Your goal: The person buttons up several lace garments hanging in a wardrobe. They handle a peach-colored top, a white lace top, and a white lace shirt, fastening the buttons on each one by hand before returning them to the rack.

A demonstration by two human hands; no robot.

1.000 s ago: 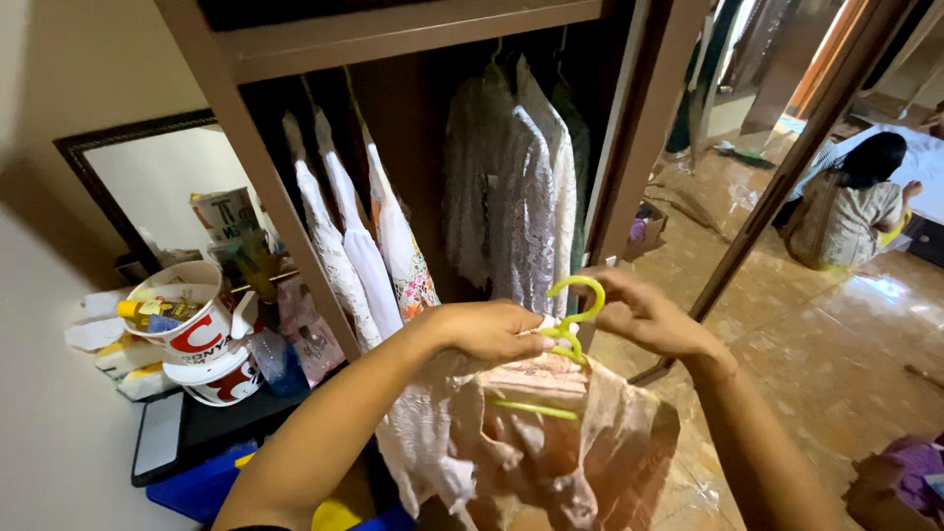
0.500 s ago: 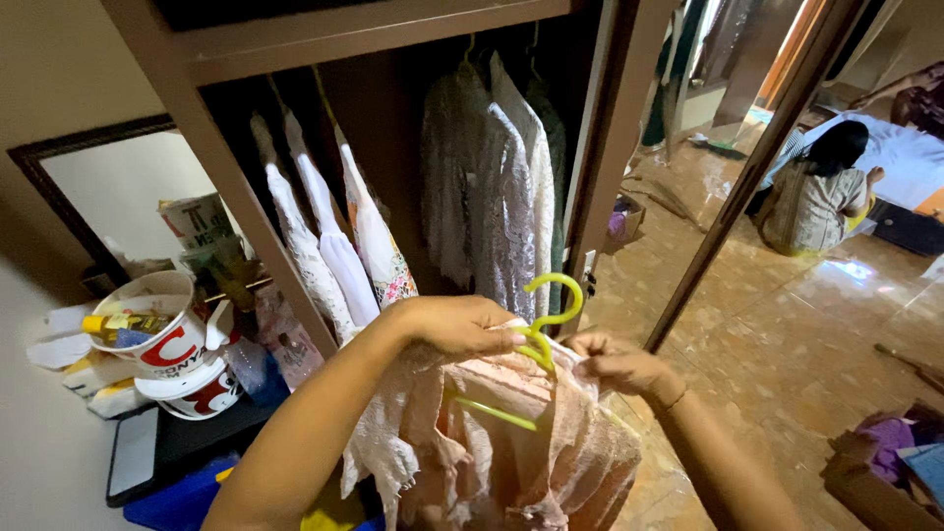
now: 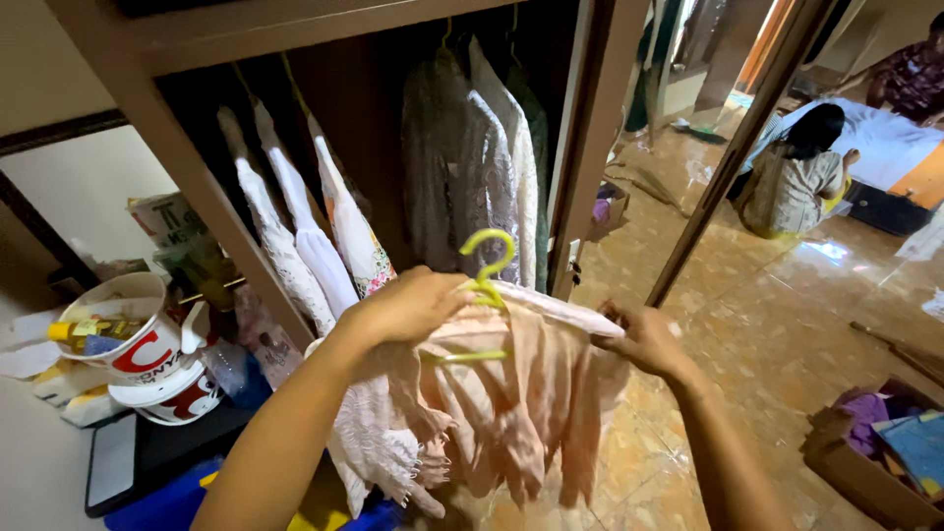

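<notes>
Since the earlier frames, both hands and the garment have risen toward the frame's centre, and the right hand has slid off the hook to the garment's shoulder. Filling the upper half, the brown wooden wardrobe (image 3: 590,147) is standing open with pale lace garments (image 3: 472,167) hanging from its rail. Below it, the peach lace blouse (image 3: 511,403) is draping over the yellow-green plastic hanger (image 3: 489,265), its long axis running left to right across the centre, hook pointing up toward the rail. The left hand (image 3: 408,305) is closing around the hanger's neck just left of the hook and is nearer to it; the right hand (image 3: 644,339) is pinching the blouse's right shoulder.
</notes>
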